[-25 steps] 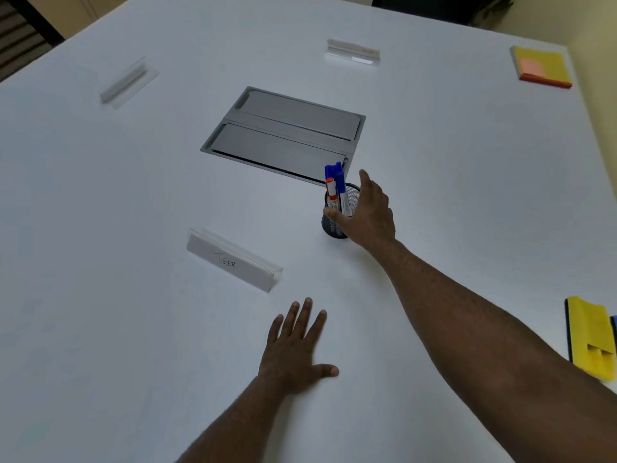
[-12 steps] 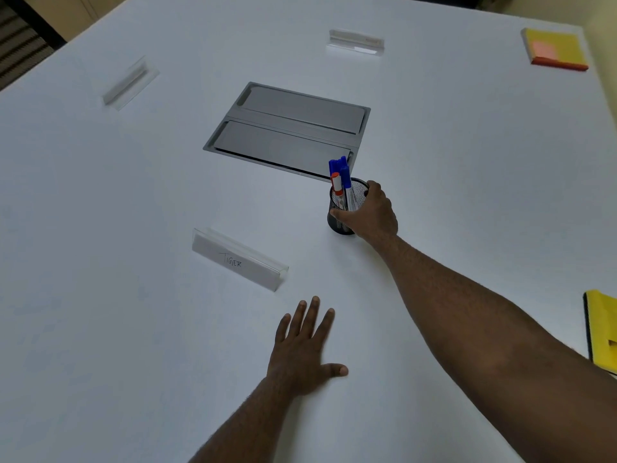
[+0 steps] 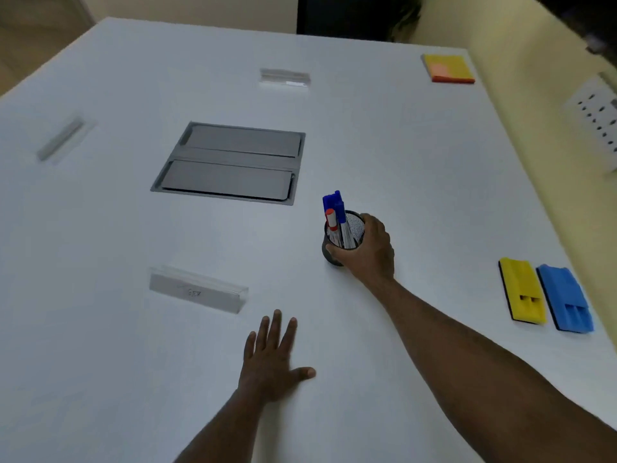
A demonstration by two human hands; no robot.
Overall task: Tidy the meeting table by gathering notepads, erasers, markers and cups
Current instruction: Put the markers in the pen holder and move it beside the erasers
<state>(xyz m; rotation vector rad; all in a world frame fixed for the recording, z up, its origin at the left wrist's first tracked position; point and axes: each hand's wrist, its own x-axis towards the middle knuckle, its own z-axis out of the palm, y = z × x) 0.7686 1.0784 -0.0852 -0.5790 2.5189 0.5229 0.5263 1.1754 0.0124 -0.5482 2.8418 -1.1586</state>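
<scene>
A black mesh cup [image 3: 354, 225] stands on the white table [image 3: 417, 182], right of the middle. Blue and red-capped markers [image 3: 335, 215] stick up out of it. My right hand [image 3: 365, 250] grips the cup from the near right side, fingers wrapped round its wall. My left hand [image 3: 272, 360] rests flat on the table near me, fingers spread. A yellow eraser [image 3: 522, 290] and a blue eraser [image 3: 564, 297] lie side by side at the right edge. A yellow and orange notepad [image 3: 449, 68] lies at the far right corner.
A grey cable hatch [image 3: 230, 162] is set into the table's middle. Clear name holders stand near me [image 3: 198, 289], at the far side [image 3: 284, 78] and at the left [image 3: 61, 138]. A white socket strip [image 3: 596, 121] hangs on the right wall.
My right hand has closed round the mesh cup, which has slid a little away from the hatch. The view swung right, bringing both erasers into sight. My left hand stays flat.
</scene>
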